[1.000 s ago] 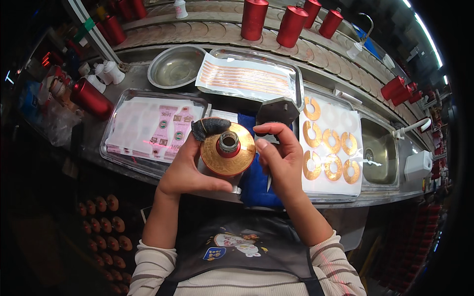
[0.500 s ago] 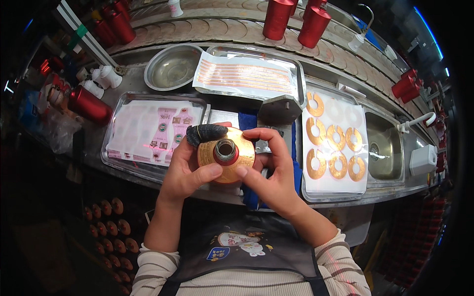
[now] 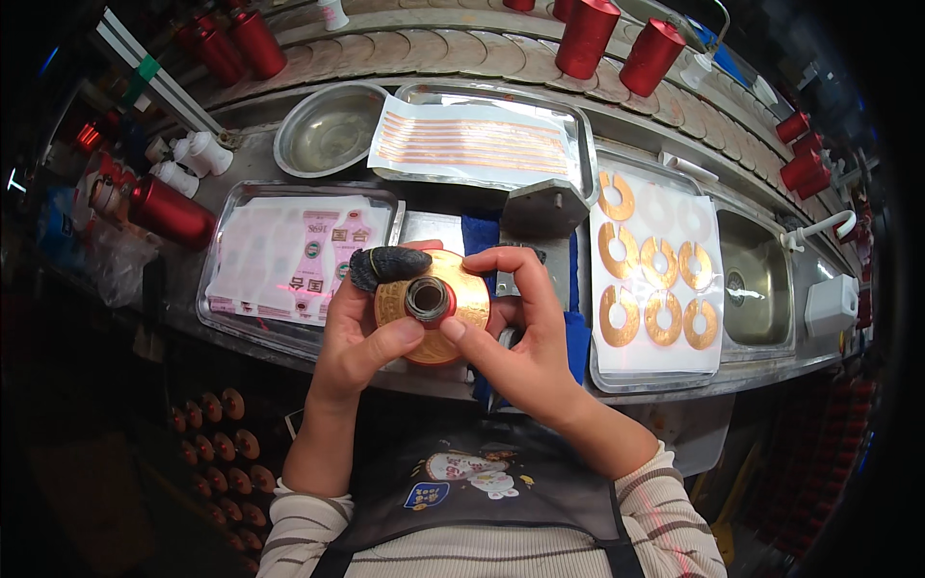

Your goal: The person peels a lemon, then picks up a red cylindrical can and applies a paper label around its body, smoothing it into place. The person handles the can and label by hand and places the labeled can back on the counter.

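A red bottle (image 3: 428,298) points its open threaded mouth up at me, and a gold ring label (image 3: 464,281) lies on its shoulder around the neck. My left hand (image 3: 355,339) grips the bottle's left side, the thumb on the label close to the neck. A black cover sits on one of its fingers, bent over the far edge. From the right, my right hand (image 3: 525,337) holds the bottle too, thumb pressed on the label beside the neck and index finger curved to the far rim. The bottle's body is hidden underneath.
Gold ring labels lie on a white sheet (image 3: 657,332) at right, beside a sink (image 3: 756,279). Left is a tray (image 3: 204,289) of printed pink labels. Behind stand a metal bowl (image 3: 328,171), a strip-label sheet (image 3: 472,144) and a slatted conveyor (image 3: 434,56) carrying red bottles.
Both hands and the bottle have shifted slightly left, and my right thumb sits closer to the neck. On the conveyor, the red bottles have travelled to the right.
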`<action>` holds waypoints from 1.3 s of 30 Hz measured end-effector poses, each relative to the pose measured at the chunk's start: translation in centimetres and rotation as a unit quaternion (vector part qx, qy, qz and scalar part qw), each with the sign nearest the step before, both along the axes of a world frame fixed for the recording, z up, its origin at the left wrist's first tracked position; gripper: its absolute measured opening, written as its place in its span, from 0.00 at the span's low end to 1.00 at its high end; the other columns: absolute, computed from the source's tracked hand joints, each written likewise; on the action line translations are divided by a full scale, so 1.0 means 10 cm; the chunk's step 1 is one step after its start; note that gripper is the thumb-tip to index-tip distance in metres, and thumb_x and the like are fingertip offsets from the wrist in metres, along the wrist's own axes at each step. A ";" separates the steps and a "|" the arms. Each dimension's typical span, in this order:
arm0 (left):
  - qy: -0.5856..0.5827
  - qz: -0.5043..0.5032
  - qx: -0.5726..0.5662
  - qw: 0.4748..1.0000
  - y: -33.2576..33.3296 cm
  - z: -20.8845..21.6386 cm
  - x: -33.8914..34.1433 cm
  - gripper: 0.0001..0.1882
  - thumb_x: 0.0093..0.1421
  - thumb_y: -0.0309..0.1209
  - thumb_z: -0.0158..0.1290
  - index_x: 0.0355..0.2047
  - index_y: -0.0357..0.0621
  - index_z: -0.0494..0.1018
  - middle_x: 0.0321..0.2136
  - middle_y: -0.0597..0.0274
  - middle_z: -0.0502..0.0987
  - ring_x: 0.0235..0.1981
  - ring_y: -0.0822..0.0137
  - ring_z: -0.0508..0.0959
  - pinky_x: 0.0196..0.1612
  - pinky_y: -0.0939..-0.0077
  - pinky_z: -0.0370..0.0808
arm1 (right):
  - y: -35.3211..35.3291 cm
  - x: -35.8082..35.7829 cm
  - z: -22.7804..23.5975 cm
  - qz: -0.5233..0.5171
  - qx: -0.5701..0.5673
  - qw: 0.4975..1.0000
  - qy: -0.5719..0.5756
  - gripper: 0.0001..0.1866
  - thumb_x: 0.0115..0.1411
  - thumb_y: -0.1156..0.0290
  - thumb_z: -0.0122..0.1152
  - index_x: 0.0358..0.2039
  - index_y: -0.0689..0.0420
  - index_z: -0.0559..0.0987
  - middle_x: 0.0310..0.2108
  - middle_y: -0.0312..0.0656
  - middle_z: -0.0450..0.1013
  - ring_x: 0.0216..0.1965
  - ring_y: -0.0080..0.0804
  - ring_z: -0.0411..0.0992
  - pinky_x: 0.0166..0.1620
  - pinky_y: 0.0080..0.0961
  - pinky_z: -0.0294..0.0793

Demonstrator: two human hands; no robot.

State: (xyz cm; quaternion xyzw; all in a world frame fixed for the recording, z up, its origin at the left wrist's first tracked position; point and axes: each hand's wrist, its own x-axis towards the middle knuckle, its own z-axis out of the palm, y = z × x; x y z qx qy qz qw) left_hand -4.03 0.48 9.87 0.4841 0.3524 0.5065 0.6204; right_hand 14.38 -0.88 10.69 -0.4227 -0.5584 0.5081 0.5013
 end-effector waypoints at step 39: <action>-0.015 -0.036 0.005 0.999 0.01 0.05 -0.03 0.28 0.56 0.33 0.59 0.56 0.40 0.68 0.56 0.53 0.72 0.55 0.63 0.73 0.60 0.66 0.69 | 0.12 0.24 0.19 -0.199 0.118 0.952 -0.201 0.10 0.58 0.75 0.65 0.39 0.61 0.77 0.30 0.42 0.75 0.30 0.25 0.72 0.35 0.20 0.71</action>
